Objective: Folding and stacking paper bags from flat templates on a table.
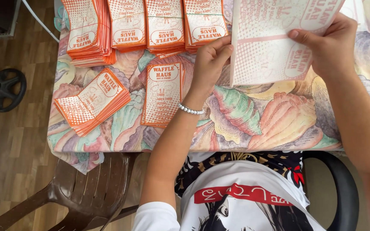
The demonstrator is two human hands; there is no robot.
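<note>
Both hands grip 1 paper sheet above the table

Left hand pinches sheet at its left edge, right hand its right; stacks lie left of sheet on table

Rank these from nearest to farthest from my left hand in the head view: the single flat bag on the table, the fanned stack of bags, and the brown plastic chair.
From the left hand:
1. Single flat bag, just left of the hand on the tablecloth.
2. Fanned stack of bags, farther left near the table edge.
3. Brown plastic chair, below the table at lower left, farthest.
</note>
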